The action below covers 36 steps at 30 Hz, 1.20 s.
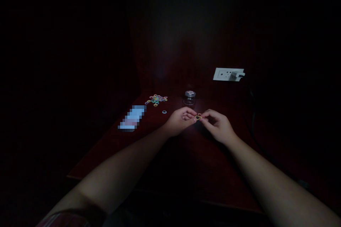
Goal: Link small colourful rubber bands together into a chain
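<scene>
My left hand [182, 120] and my right hand [217, 124] meet over the dark red table [160, 159], fingertips nearly touching. Between them are small coloured bands [198, 117], yellowish and reddish, pinched at the left side by my left thumb and fingers and at the right side by my right thumb and forefinger. Just behind my left hand stands a small clear jar [189, 98] with a lid. A pile of several pastel bands [157, 99] lies farther back to the left, and a single light blue band [164, 112] lies apart from it.
A lit, pixelated phone-like rectangle [132, 118] lies near the table's left edge. On the back wall is a white socket plate [223, 74] with a plug [238, 75] in it. A dark cable [253, 124] runs down at the right. The surroundings are very dark.
</scene>
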Tool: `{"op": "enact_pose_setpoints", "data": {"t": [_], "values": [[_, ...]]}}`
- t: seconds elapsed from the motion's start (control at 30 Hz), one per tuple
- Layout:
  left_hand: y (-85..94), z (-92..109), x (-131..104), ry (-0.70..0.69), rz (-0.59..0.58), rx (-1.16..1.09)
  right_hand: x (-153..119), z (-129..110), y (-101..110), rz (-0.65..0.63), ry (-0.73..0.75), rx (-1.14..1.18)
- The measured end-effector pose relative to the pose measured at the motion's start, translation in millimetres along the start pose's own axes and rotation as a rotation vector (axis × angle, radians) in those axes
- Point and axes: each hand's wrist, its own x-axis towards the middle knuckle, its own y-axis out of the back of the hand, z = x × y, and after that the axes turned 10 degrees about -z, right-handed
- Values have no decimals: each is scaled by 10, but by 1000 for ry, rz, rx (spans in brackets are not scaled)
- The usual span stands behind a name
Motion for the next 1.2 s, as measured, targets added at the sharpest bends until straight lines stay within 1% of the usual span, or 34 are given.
{"op": "enact_pose_setpoints", "data": {"t": [0.17, 0.4, 0.5, 0.6, 0.7, 0.9, 1.0, 1.2], "values": [[-7, 17, -17, -13, -28, 16, 0, -23, -1, 16, -31, 17], [-16, 26, -27, -46, -11, 62, 1, -24, -19, 4, -51, 56], [-24, 39, -35, -44, -3, 123, 1, -12, -30, -6, -60, 83], [-28, 52, -41, -51, -11, 175, 0, -2, -39, -13, -64, 104], [-30, 58, -39, -77, -20, 169, -5, 6, -44, -9, -59, 110], [-47, 73, -35, -92, 25, 148, -14, 0, -48, -3, -62, 104], [-50, 97, -44, -105, 20, 191, -11, -9, -48, -7, -62, 103], [-45, 110, -44, -79, 32, 260, -9, -15, -48, 8, -73, 119]]}}
